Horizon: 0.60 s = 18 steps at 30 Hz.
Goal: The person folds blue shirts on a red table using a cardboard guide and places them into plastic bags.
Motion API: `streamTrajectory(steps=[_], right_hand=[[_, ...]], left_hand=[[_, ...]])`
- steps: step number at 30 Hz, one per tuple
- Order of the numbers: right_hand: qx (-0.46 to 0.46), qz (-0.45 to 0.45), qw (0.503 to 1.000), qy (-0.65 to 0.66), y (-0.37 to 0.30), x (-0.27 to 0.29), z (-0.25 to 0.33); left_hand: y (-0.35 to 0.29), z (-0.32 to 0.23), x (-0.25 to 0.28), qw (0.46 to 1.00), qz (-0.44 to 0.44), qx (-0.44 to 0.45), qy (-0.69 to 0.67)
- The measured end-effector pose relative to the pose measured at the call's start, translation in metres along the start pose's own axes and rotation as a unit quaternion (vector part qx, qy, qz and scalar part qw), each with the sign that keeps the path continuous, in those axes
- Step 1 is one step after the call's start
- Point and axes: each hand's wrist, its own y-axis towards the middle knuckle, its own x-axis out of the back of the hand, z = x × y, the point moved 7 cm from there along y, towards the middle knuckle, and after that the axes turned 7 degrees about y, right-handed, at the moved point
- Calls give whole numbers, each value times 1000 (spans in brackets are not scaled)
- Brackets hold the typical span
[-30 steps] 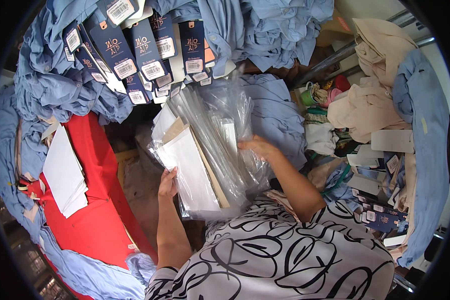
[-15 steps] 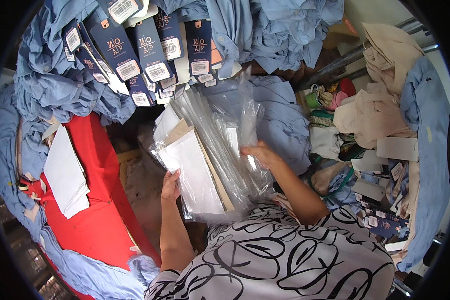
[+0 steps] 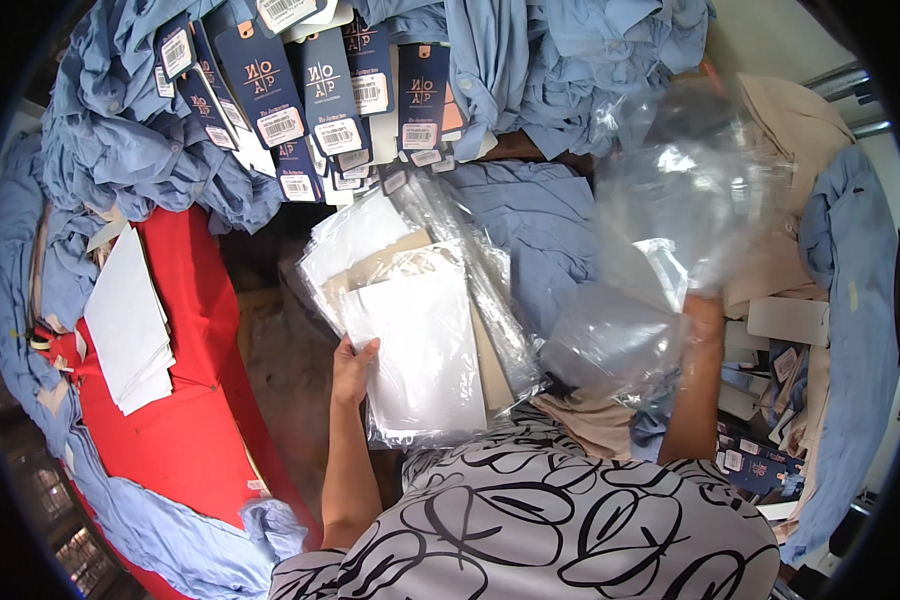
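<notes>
My left hand [image 3: 353, 368] grips the lower left edge of a stack of clear plastic bags [image 3: 500, 330] with its thumb on top. White card sheets [image 3: 420, 350] and brown card sheets [image 3: 490, 375] show through the plastic. Out to the right, my right hand [image 3: 705, 312] holds up loose clear plastic bags [image 3: 680, 180], blurred by motion and spread wide. The plastic covers most of its fingers. Beneath and beyond the stack lies blue cloth [image 3: 520, 215].
Blue shirts [image 3: 560, 60] with dark blue hang tags [image 3: 325, 90] are heaped at the back. On the left, white sheets [image 3: 130, 320] lie on a red cloth-covered surface [image 3: 190, 420]. Beige garments [image 3: 785, 130], a blue garment [image 3: 855, 330] and more tags [image 3: 755, 465] fill the right.
My right hand has swung right, drawing loose plastic bags off the stack. The left hand still grips the stack, whose white and brown sheets now show more fully.
</notes>
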Motion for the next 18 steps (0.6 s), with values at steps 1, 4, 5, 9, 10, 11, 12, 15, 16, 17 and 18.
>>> streamTrajectory(steps=[1, 4, 5, 9, 10, 11, 12, 15, 16, 17, 18], right_hand=[[-24, 21, 999, 3, 6, -4, -7], [-93, 89, 992, 13, 37, -23, -38], [-115, 112, 987, 16, 46, -32, -50], [-101, 205, 971, -76, 73, -119, -103], [-61, 213, 965, -137, 73, -139, -108], [-20, 220, 955, -196, 73, -151, -110], [-47, 200, 958, -199, 75, -148, -124], [-98, 156, 963, -197, 78, -135, -147], [-101, 160, 965, -184, 75, -137, -146], [-104, 163, 966, -172, 72, -139, -145], [-96, 138, 967, -192, 74, -129, -150]], left_hand=[[0, -4, -8, 1000, 4, -1, 7], [-1, -11, -23, 999, 20, -10, 49], [-1, -10, -24, 998, 12, -11, 68], [-12, -26, -54, 991, -11, -35, 130], [-11, -19, -56, 988, -25, -54, 140], [-10, -12, -57, 985, -38, -74, 152], [-6, -4, -60, 986, -39, -81, 143], [-25, -22, -61, 906, -301, -194, 228], [-22, -16, -53, 901, -327, -163, 232], [-15, -8, -48, 927, -278, -104, 230], [-10, -11, -51, 947, -223, -43, 227]])
